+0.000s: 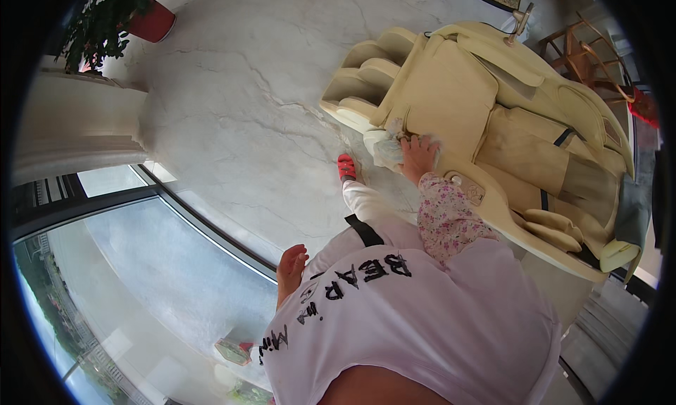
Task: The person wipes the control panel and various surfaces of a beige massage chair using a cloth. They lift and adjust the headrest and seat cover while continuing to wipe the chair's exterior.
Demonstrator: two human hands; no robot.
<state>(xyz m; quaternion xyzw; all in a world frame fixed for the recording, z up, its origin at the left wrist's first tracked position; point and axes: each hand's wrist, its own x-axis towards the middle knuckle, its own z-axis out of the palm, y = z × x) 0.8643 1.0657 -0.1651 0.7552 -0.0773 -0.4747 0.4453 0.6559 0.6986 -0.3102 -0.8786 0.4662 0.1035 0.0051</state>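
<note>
A tan massage chair [449, 88] stands on the right, its leg and foot section pointing up and left. My right hand [420, 154], in a floral sleeve, lies with spread fingers on a crumpled pale cloth [390, 150] at the front end of the chair's armrest. Just behind the hand, the armrest carries a small control panel [475, 194]. My left hand [292, 265] hangs beside my body with its fingers loosely curled, near the glass panel; it touches no object that I can see.
A red plant pot [152, 20] stands on the marble floor [222, 104] at the upper left. A framed glass door or window [174, 257] runs along the lower left, with a curtain [79, 151] above it. A wooden chair [581, 56] is behind the massage chair.
</note>
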